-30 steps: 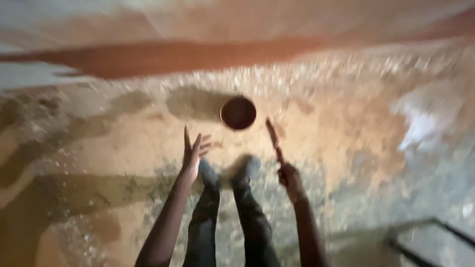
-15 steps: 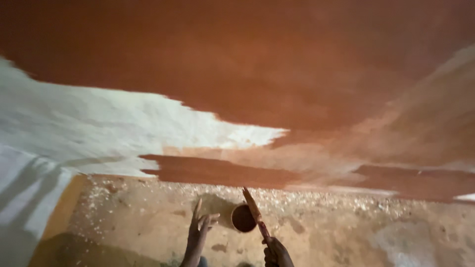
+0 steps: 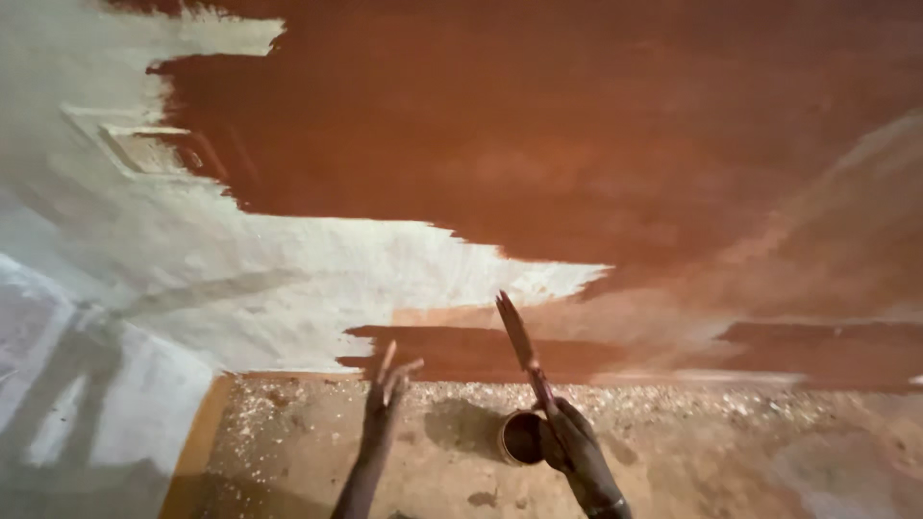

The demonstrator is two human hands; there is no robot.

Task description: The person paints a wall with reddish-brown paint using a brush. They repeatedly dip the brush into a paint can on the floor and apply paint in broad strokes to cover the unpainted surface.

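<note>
Rust-brown paint filled the round tin (image 3: 522, 438) on the floor (image 3: 731, 452) — right hand (image 3: 569, 444) gripped a brush (image 3: 519, 338) pointing eleven o'clock; left hand (image 3: 386, 396) fingers (image 3: 386, 363) spread wide, empty.

Both forearms run off the bottom edge; the right hand (image 3: 574, 444) hides part of the paint tin (image 3: 519, 439), whose contents are too dark to tell.

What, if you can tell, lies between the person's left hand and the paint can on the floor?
In the head view, only bare speckled floor and the can's dark shadow separate the open left hand from the paint can. The right hand holds a brush.
</note>
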